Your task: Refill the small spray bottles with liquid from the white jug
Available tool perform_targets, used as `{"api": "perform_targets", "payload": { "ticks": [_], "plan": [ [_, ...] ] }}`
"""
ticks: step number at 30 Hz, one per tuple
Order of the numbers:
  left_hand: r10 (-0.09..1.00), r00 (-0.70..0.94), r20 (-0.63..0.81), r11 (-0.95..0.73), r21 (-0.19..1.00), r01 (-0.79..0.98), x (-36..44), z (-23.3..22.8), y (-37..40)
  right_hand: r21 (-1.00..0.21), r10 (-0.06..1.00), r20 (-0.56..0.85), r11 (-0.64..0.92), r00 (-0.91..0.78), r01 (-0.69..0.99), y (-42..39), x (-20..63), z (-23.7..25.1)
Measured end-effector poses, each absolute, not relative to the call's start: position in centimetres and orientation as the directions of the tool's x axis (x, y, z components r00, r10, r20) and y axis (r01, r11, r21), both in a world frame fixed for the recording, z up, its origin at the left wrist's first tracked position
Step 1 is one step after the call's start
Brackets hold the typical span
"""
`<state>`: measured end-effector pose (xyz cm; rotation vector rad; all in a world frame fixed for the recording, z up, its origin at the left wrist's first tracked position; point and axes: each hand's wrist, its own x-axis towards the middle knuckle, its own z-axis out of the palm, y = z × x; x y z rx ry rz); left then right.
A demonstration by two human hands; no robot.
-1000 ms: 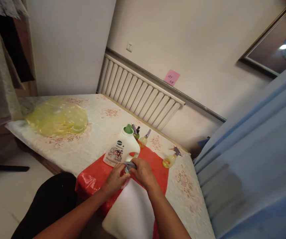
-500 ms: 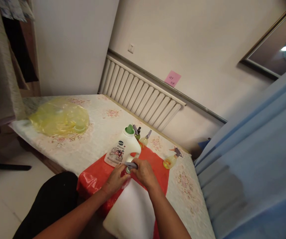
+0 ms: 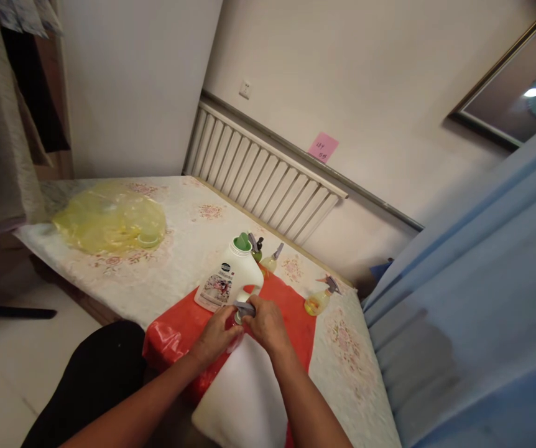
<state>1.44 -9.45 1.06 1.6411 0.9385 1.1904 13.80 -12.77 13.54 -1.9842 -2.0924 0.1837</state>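
Observation:
Close together over a red plastic sheet (image 3: 284, 305), both of my hands are closed on one small spray bottle (image 3: 238, 318). My left hand (image 3: 212, 336) wraps round its body, which is mostly hidden by the fingers. Fingers of my right hand (image 3: 266, 322) grip the grey spray head (image 3: 244, 307) at the neck. Whether the head is seated on the neck I cannot tell. Just beyond stands a white detergent jug (image 3: 231, 277) with a green pouring spout. A smooth white object (image 3: 247, 395), its kind unclear, lies between my forearms.
Behind the jug are a dark-topped green bottle (image 3: 257, 252) and a pale spray bottle (image 3: 272, 260). Another spray bottle with yellow liquid (image 3: 317, 303) is to the right. A yellow plastic bag (image 3: 109, 218) lies far left on the flowered cover (image 3: 184, 242). A blue curtain (image 3: 459, 292) hangs at right.
The view has shifted very slightly. Both hands stay on the spray bottle, the right one nearly where it was, and nothing has been let go.

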Motion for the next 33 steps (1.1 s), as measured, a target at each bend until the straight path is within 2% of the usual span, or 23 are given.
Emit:
{"api": "perform_targets", "payload": {
  "ticks": [7, 11, 21, 26, 29, 33],
  "plan": [
    [0.927, 0.224, 0.302, -0.328, 0.941, 0.086, 1.9, 1.1, -9.3, -0.286, 0.995, 0.088, -0.012, 0.038, 0.958, -12.8, 13.4, 13.4],
    [0.924, 0.227, 0.309, -0.336, 0.938, 0.089, 1.9, 1.0, -9.2, -0.341, 0.996, 0.083, -0.006, 0.037, 0.94, -12.9, 13.3, 13.4],
    [0.903, 0.278, 0.329, -0.365, 0.927, 0.089, 1.6, 1.3, -9.1, -0.668, 0.991, 0.067, 0.129, -0.114, 0.733, -12.7, 15.4, 13.6],
    [0.894, 0.298, 0.333, -0.371, 0.925, 0.08, 1.4, 1.5, -9.3, -0.826, 0.992, 0.12, 0.122, -0.04, 0.551, -12.0, 17.9, 12.9],
    [0.891, 0.306, 0.334, -0.373, 0.925, 0.077, 1.4, 1.5, -9.3, -0.881, 0.992, 0.122, 0.121, -0.027, 0.458, -11.5, 18.9, 11.9],
    [0.892, 0.308, 0.332, -0.37, 0.926, 0.075, 1.4, 1.4, -9.1, -0.918, 0.987, 0.093, 0.136, -0.13, 0.374, -11.3, 18.7, 10.6]
  ]
}}
